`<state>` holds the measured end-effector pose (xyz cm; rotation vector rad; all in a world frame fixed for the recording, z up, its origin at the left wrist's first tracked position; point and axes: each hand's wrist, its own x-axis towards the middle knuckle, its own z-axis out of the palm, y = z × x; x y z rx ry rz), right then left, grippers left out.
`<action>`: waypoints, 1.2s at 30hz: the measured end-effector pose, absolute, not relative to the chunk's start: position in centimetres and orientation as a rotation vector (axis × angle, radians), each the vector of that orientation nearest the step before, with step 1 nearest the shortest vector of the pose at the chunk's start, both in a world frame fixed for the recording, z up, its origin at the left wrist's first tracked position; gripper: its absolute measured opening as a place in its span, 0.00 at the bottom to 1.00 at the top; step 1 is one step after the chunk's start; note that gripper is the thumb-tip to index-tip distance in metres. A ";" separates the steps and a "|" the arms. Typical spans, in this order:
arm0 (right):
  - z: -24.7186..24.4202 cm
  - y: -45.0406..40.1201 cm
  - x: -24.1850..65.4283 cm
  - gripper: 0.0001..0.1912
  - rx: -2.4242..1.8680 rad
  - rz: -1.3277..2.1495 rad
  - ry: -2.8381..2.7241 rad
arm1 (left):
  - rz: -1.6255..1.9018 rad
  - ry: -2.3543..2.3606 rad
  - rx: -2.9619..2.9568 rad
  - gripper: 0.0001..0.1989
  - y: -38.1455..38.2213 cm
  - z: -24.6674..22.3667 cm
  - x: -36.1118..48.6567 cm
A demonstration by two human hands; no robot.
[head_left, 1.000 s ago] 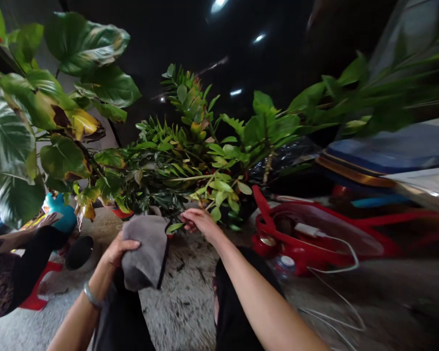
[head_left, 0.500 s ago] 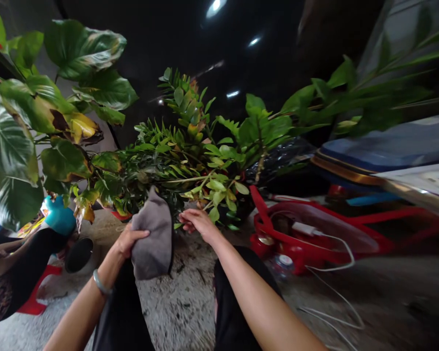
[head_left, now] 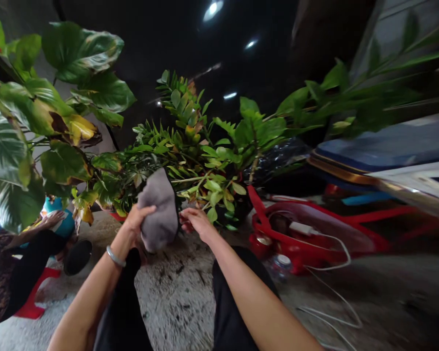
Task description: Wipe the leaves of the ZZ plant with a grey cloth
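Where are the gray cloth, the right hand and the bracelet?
Gray cloth (head_left: 163,213), head view: middle of its visible face.
Right hand (head_left: 199,223), head view: back of the hand.
Bracelet (head_left: 115,257), head view: on its band, at the left wrist.

One cloth (head_left: 160,212), one bangle (head_left: 115,257)

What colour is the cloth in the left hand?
The cloth in the left hand is grey. It shows best in the head view.

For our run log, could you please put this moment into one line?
left hand: holding grey cloth | right hand: curled beside cloth, near green leaves, grip unclear | also: bracelet on left arm
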<state>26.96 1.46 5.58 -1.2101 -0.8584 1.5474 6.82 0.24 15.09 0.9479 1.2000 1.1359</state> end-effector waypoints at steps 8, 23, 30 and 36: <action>5.1 1.0 28.5 0.10 -1.194 1.582 -0.854 | 0.996 1.132 1.020 0.28 -3.4 16.2 5.2; 4.3 0.7 28.9 0.07 -1.307 1.501 -0.919 | 0.697 1.261 0.964 0.22 -4.5 9.4 6.2; 5.6 -1.7 30.1 0.11 -1.237 1.589 -0.886 | 1.052 1.230 0.739 0.25 -7.1 8.6 6.1; 5.4 -8.5 25.6 0.27 -1.049 1.547 -0.974 | 1.192 1.194 0.825 0.25 -8.1 7.8 9.5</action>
